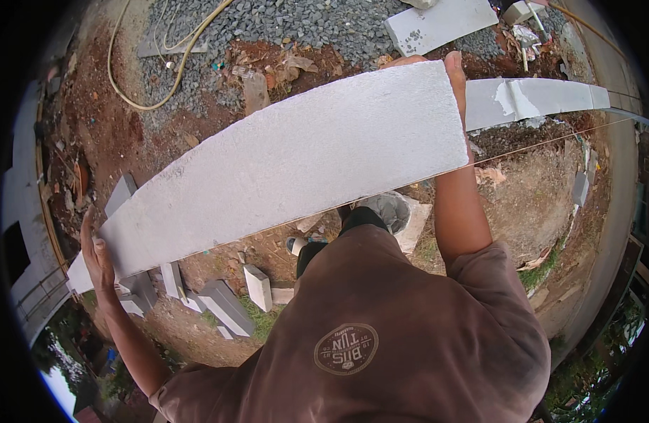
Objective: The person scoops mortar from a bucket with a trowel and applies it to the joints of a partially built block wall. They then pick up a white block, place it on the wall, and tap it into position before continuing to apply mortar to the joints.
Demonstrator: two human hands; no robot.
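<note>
Two hands are set at opposite ends of one long pale block (289,166), which is carried level in front of the chest, above the brown shirt (381,331) seen nearest the camera. The block is held clear of the ground, well above the red earth (106,134) and the scattered offcuts.

By its look — a rough, chalky, porous face — the block is judged to be lightweight masonry: stiff, bulky rather than truly heavy, and liable to crumble or chip at corners if knocked. Its length makes it awkward, so a hold at both short ends, as is shown, is judged the sound one; a hold near the middle would leave the ends free to swing.

The left hand (99,257) is pressed flat against the nearer short end, with the thumb laid up along the edge and the fingers hidden behind the block. The right hand (453,74) is hooked over the far short end, only the fingertips being visible above the top edge. Neither hand is closed round anything; the block is clamped between the two by inward pressure.

Below, small grey block pieces (222,303) are scattered on the soil beside a patch of grass. Farther off, a heap of grey gravel (303,21), a yellow hose (144,92) and another white slab (437,25) are seen.
</note>
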